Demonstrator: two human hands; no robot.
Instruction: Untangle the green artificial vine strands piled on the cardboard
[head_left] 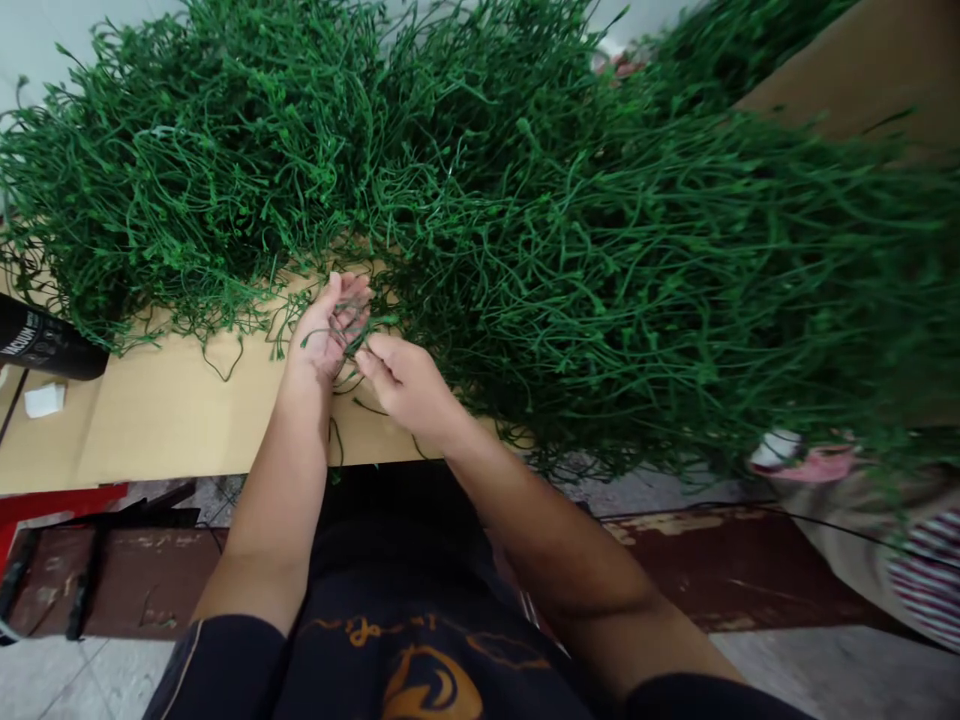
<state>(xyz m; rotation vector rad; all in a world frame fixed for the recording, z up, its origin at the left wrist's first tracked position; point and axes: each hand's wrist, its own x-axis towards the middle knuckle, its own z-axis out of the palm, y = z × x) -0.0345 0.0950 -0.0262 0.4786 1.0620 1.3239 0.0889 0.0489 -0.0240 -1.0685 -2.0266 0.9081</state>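
Holding a few thin green strands (351, 335), the left hand (328, 330) sits palm-up and half open at the near edge of the pile, fingers curled loosely upward with the strands lying across palm and fingertips. Right hand (405, 385) is just beside it, touching the same strands; thumb and forefinger are pinched together on them, remaining fingers folded in. Both hands meet over the tan cardboard sheet (187, 410) that covers the work surface. Strands in hand run straight into the large heap of green plastic stems (480, 200), which fills the upper frame from the left edge to the right and spills over the cardboard's near edge on the right side; where the held strands end inside the heap cannot be told. A few loose stems lie on the cardboard just left of the left hand. Black cylindrical container (45, 345) with white lettering lies on its side at the far left, and a small white object (45, 400) sits just below it. Striped and pink fabric (862, 500) shows at lower right, partly under the overhanging stems. Dark shirt with orange print fills the bottom centre.
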